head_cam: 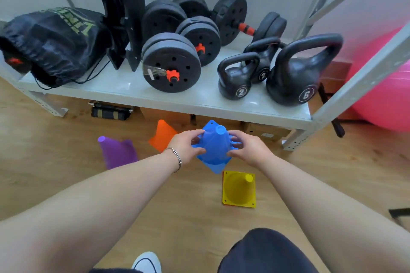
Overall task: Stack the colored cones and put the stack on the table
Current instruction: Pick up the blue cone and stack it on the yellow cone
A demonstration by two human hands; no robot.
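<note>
Purple cone: the purple plastic cone (117, 153) lies tipped on the wood floor, far to the left of the blue cone, well apart from both hands; judged a later pick-up.
Orange cone: the orange plastic cone (163, 135) also lies on its side, just left of and behind the blue cone, partly hidden by the left wrist.
Left hand: the left hand (185, 147), with a thin metal bangle at the wrist, clasps the left flank of the blue cone, fingers curled round its wall.
Blue cone: the blue plastic cone with a square base (214, 147) is held off the floor between both hands, tip tilted up and away, base corner pointing down toward the yellow cone.
Right hand: the right hand (248, 147) grips the blue cone's right flank, fingers spread over the wall.
Yellow cone: the yellow plastic cone with a square base (239, 188) stands upright on the floor, just below and slightly right of the blue cone; an orange edge shows under its base, so it may already sit on another cone.
Step in hand: probably seating blue over yellow.
Doing it well: level the blue cone so its base faces straight down, centre its hollow over the yellow tip, turn the square corners to match, then lower evenly with both hands.
Risk: coming down tilted could knock the yellow cone over.
</note>
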